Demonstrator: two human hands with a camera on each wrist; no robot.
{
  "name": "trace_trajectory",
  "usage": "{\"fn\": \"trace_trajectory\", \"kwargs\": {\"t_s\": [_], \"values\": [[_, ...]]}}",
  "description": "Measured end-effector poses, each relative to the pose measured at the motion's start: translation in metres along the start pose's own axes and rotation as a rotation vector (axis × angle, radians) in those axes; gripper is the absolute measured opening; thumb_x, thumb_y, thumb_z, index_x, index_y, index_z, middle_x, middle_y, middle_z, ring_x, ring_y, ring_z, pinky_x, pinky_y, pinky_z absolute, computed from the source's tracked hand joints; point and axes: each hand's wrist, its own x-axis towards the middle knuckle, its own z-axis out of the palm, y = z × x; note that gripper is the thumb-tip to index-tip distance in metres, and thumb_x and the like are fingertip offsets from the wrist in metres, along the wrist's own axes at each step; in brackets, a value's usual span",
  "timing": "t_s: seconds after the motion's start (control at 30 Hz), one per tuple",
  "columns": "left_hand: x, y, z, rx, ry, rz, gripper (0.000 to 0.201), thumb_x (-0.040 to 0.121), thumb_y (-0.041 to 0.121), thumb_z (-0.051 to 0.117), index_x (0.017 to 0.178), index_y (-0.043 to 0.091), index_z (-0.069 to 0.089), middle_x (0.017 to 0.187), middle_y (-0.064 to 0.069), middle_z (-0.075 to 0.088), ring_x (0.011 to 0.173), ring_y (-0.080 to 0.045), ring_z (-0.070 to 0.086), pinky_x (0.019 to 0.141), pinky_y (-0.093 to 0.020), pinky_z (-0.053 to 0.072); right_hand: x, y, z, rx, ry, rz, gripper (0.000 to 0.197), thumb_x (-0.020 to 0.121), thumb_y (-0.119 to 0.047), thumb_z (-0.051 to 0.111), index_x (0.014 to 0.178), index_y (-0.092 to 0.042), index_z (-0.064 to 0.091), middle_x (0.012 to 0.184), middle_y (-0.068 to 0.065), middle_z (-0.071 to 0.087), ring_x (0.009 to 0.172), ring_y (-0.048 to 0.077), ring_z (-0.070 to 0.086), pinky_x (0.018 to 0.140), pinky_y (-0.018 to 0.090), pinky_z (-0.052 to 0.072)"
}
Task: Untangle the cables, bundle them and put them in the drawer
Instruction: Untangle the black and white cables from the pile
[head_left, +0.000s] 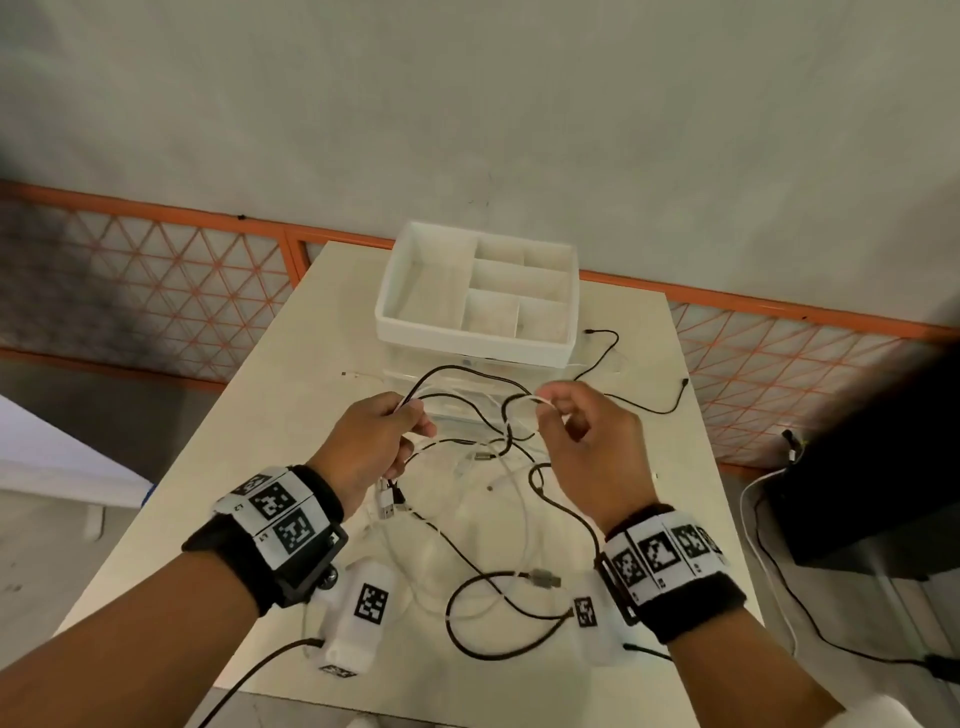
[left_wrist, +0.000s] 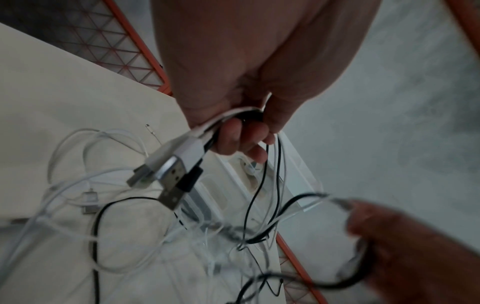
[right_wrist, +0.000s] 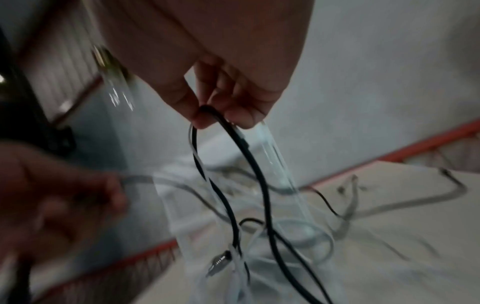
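Observation:
A tangle of black and white cables lies on the white table and hangs between my hands. My left hand grips several cable ends together, and their USB plugs stick out below the fist. My right hand pinches a black and a white cable between thumb and fingertips, lifted above the table. Behind the hands stands the white drawer unit with a divided tray on top; its clear drawer juts forward, partly hidden by cables.
Loose black cable ends trail right of the drawer unit. An orange mesh fence runs behind the table. A dark box with its own wires sits off the right edge. The table's near edge is under my wrists.

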Motion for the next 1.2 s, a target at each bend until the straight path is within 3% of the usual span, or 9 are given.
{"fn": "trace_trajectory", "kwargs": {"t_s": [0.13,0.23,0.33,0.5,0.63,0.77,0.93,1.07,1.2], "values": [[-0.005,0.001,0.006,-0.036,0.041,-0.012,0.024,0.103,0.020,0.047,0.085,0.007,0.056,0.096,-0.012,0.074,0.048,-0.013,0.037,0.045,-0.024,0.032,0.019,-0.025,-0.024,0.277,0.127,-0.096,0.025,0.093,-0.010,0.066,0.112,-0.027,0.065,0.085,-0.007,0.065,0.054,0.009,0.053,0.053,0.012,0.046],[-0.010,0.000,0.008,-0.034,0.072,-0.013,0.024,0.103,0.019,0.047,0.087,0.005,0.058,0.095,-0.011,0.071,0.049,-0.013,0.038,0.044,-0.023,0.033,0.011,0.007,-0.010,0.002,-0.151,0.014,0.042,0.088,0.000,0.061,0.119,-0.028,0.063,0.089,-0.007,0.066,0.061,0.010,0.059,0.061,0.014,0.048],[-0.014,0.002,0.007,-0.038,0.091,0.007,0.025,0.102,0.018,0.049,0.084,0.005,0.059,0.094,-0.012,0.069,0.050,-0.013,0.038,0.044,-0.023,0.033,-0.009,0.048,0.008,-0.244,-0.384,0.067,0.045,0.081,0.008,0.054,0.113,-0.020,0.070,0.101,0.002,0.070,0.092,0.019,0.067,0.081,0.028,0.054],[-0.021,0.011,0.006,0.001,0.070,0.067,0.022,0.099,0.017,0.054,0.085,0.005,0.065,0.100,-0.021,0.069,0.054,-0.016,0.040,0.048,-0.026,0.033,0.005,0.029,-0.002,-0.255,-0.254,-0.094,0.041,0.079,0.006,0.059,0.113,-0.012,0.073,0.106,0.009,0.072,0.097,0.020,0.067,0.086,0.023,0.049],[-0.029,0.030,0.031,-0.110,-0.067,0.218,0.018,0.100,0.023,0.054,0.088,0.013,0.064,0.089,-0.026,0.061,0.056,-0.018,0.047,0.046,-0.027,0.034,0.013,-0.032,-0.004,-0.068,-0.282,-0.408,0.051,0.076,0.011,0.057,0.119,-0.013,0.071,0.109,0.003,0.069,0.077,-0.017,0.053,0.080,0.002,0.042],[-0.019,0.027,0.047,-0.140,-0.074,0.202,0.023,0.105,0.028,0.043,0.086,0.016,0.049,0.077,-0.007,0.058,0.051,-0.016,0.042,0.044,-0.024,0.030,0.031,-0.070,-0.018,0.075,-0.046,-0.496,0.042,0.082,0.012,0.054,0.115,-0.007,0.071,0.110,0.003,0.071,0.083,0.003,0.064,0.077,0.021,0.056],[-0.005,-0.025,0.015,0.122,-0.008,-0.063,0.023,0.103,0.018,0.042,0.081,0.012,0.045,0.063,-0.005,0.045,0.046,-0.014,0.034,0.045,-0.024,0.026,0.048,-0.062,-0.057,0.112,0.237,-0.188,0.037,0.091,-0.003,0.056,0.117,-0.027,0.066,0.104,-0.008,0.072,0.079,0.010,0.073,0.077,0.031,0.059],[0.010,-0.010,-0.016,0.078,0.106,-0.086,0.024,0.102,0.016,0.043,0.080,0.010,0.051,0.079,-0.009,0.057,0.052,-0.017,0.041,0.045,-0.025,0.030,0.024,-0.031,-0.042,-0.221,-0.104,0.075,0.037,0.092,-0.008,0.057,0.120,-0.030,0.065,0.082,-0.005,0.073,0.073,0.016,0.074,0.071,0.019,0.055],[0.004,0.045,-0.017,-0.043,0.014,-0.006,0.017,0.102,0.015,0.044,0.087,0.013,0.052,0.083,-0.011,0.069,0.051,-0.015,0.040,0.044,-0.024,0.028,0.001,-0.032,-0.007,-0.186,-0.367,0.130,0.023,0.088,-0.004,0.064,0.092,-0.021,0.079,0.085,-0.009,0.075,0.072,0.011,0.074,0.073,0.021,0.056]]}}
